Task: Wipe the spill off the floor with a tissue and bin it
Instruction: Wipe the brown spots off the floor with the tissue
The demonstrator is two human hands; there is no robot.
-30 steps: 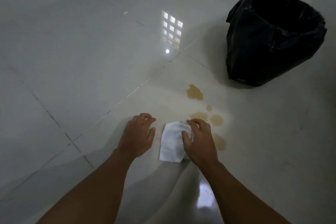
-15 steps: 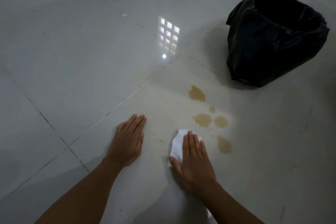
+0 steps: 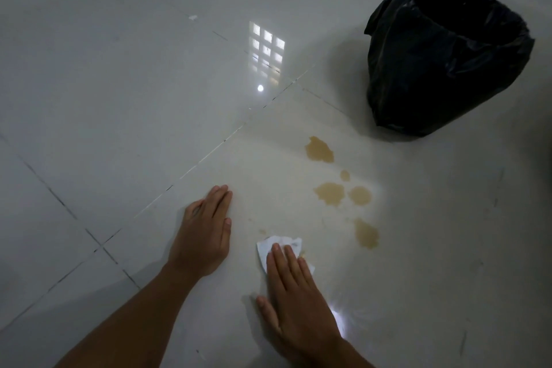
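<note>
Sliding back toward the body, the right hand (image 3: 294, 293) had dragged the tissue (image 3: 276, 245) away from the brown puddles it was touching a second earlier, so that the white paper now lay crumpled under flat, spread fingers (image 3: 283, 260), pressed to the tiles rather than pinched or clenched. The left hand (image 3: 203, 236) had flattened too, its fingers no longer curled, palm down on the floor (image 3: 119, 98) just beside the tissue, released and grasping nothing, seemingly propping the person up. That stroke appeared to have cleared only the nearest edge of the mess: faint specks remained ahead of the tissue, and the spill (image 3: 330, 194) sat in several separate tan pools (five, as far as could be made out) running from beside the right hand up toward the bin. Most of the wiping looked undone, and more passes reaching farther forward seemed needed before anything could be thrown away. Glossy pale tiles with dark grout lines covered the floor, mirroring a gridded window as a bright patch farther off. A bin lined with a black plastic bag (image 3: 442, 63) stood open-mouthed beyond the farthest pool, near it but apart. Dim light left the room's far edge murky.
</note>
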